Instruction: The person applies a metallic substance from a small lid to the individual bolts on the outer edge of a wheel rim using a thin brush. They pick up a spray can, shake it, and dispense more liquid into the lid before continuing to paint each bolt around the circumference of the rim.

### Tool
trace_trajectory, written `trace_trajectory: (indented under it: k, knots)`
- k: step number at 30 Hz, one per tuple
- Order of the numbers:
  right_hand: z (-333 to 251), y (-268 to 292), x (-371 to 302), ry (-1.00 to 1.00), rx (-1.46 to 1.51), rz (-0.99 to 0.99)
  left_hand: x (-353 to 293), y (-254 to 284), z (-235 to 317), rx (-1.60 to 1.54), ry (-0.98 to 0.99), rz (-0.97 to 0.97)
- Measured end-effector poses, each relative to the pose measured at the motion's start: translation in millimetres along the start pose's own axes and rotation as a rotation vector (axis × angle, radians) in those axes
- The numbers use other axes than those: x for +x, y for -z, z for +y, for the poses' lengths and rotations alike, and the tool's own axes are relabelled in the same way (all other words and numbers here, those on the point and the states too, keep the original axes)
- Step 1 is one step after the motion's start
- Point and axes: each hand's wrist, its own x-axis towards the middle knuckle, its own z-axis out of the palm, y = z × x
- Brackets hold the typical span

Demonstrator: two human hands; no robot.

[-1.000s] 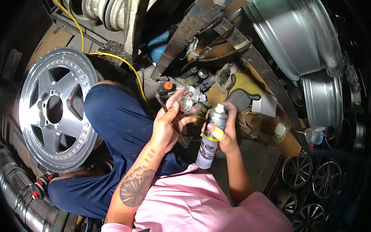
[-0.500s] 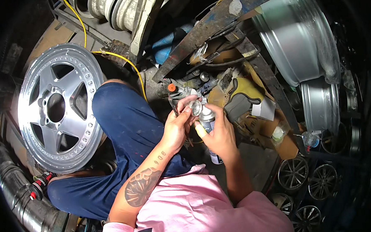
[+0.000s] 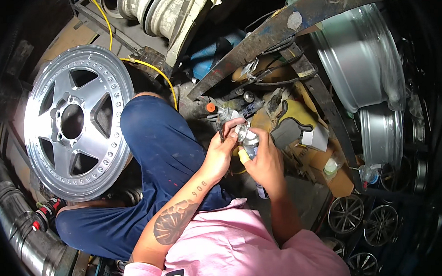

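My right hand (image 3: 265,163) is wrapped around a spray can (image 3: 252,147), held upright in front of me; most of the can is hidden by my fingers. My left hand (image 3: 221,150) is at the can's top, its fingers closed on a small silver metal part (image 3: 240,132) right at the nozzle. Both hands are above my lap, over my blue trousers (image 3: 157,156). Whether the silver part is joined to the can I cannot tell.
A polished silver alloy wheel (image 3: 75,120) leans at my left. A bare wheel barrel (image 3: 362,60) stands at the right, with small wheels (image 3: 345,214) below it. Cluttered tools, a yellow hose (image 3: 150,67), a ribbed duct (image 3: 21,238) and a rusty metal bar (image 3: 285,29) surround me.
The spray can came up and closer to my body, and my right hand now covers most of it. My left hand moved onto the top of the can.
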Motion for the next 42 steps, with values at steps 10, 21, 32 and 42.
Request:
trace_trajectory:
  k: [10,21,32,42]
  knots:
    - [-1.5,0.4,-0.6,-0.047,-0.028,-0.022,-1.0,1.3,-2.3,-0.008,0.01,-0.01]
    - [-7.3,3.6,-0.7,-0.086,-0.063,-0.063,-0.7,4.6,-6.0,0.052,-0.02,-0.016]
    - [86.9,-3.4,-55.7,-0.469,1.196,-0.767,2.8,1.5,-5.9,0.078,-0.06,0.024]
    - [173.2,-37.8,-80.4,-0.621,1.367,-0.855,2.3,3.0,6.3,-0.103,-0.003,0.059]
